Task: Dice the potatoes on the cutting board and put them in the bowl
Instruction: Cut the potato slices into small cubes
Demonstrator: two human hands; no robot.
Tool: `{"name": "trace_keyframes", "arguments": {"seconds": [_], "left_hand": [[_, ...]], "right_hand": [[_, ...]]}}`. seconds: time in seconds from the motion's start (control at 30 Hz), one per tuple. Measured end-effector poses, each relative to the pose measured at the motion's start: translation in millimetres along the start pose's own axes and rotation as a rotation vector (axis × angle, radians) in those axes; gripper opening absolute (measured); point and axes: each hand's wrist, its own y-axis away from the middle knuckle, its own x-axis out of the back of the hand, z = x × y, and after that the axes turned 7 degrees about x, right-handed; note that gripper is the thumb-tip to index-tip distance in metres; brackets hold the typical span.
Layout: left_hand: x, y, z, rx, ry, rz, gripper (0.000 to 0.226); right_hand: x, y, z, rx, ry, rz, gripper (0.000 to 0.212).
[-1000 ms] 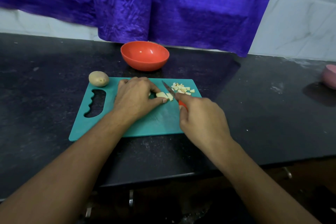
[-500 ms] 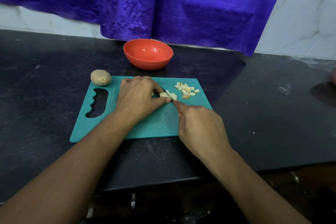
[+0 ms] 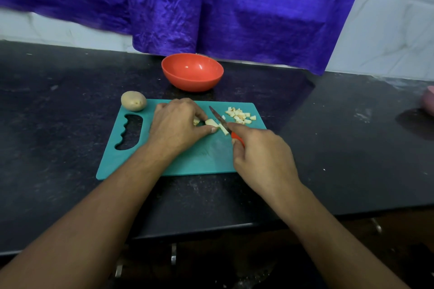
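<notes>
Dicing is partly done. On the board, the left hand holds a cut potato piece under curled fingers, with the thumb tip against its near side. The right hand has its fingers closed round the red handle of the knife, and the blade lies across the right end of the piece. A pile of dice lies at the board's far right corner. A whole potato, uncut, sits at the board's far left corner. The bowl stands just beyond the board's far edge, and no dice show in it. Judged remaining: finish this piece, dice the whole potato, transfer all dice. The counter is dark speckled stone with pale smears. Beyond the board, a purple cloth hangs over a white tiled wall. A pink object, cut off by the frame, lies well right of the board.
</notes>
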Motion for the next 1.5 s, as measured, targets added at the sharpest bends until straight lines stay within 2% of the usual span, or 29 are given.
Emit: {"name": "trace_keyframes", "arguments": {"seconds": [0.3,0.63,0.93,1.07,1.23,1.5], "left_hand": [[-3,-4,0,0.005,0.012,-0.026,0.025],[0,-2,1,0.031,0.014,-0.062,0.027],[1,-1,3,0.044,0.051,-0.087,0.023],[3,-1,0,0.052,0.076,-0.062,0.027],[3,-2,-1,0.05,0.089,-0.052,0.017],[3,-4,-2,0.053,0.083,-0.067,0.014]], "right_hand": [[-14,-11,-6,-0.004,0.004,-0.035,0.046],[-9,0,0,0.008,0.068,-0.127,0.052],[13,4,1,-0.037,-0.027,-0.005,0.044],[0,-3,-7,-0.024,-0.035,-0.013,0.044],[-11,-11,-11,-0.028,-0.037,-0.035,0.045],[-16,-11,-12,0.009,0.042,-0.056,0.05]]}}
